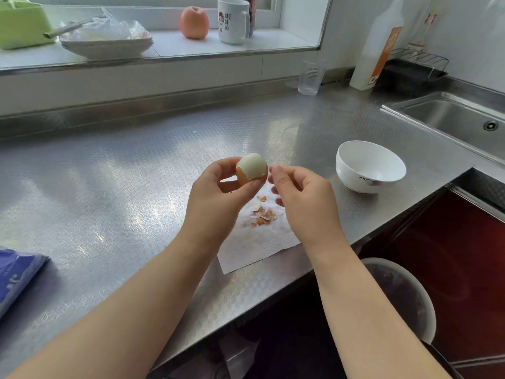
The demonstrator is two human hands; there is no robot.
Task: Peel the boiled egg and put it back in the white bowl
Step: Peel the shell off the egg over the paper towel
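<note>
Two bare forearms, nothing worn

Left hand (pixel 218 187) and right hand (pixel 300 195) carry no rings, watch or sleeves; forearms enter from 7 and 5 o'clock.

Windowsill: apple (pixel 194 22); white mug (pixel 232 21); stacked plates (pixel 106 46)
Counter: clear glass (pixel 311 77); white bottle (pixel 377 47); sink (pixel 459 119)

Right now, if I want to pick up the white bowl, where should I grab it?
Grab the bowl by its rim, coming down from above. It stands upright and empty, with its mouth open to the top, so your thumb can hook inside and your fingers outside. Its round sides would probably slip. The near rim is closest to the right hand; the left hand holds the egg.
</note>
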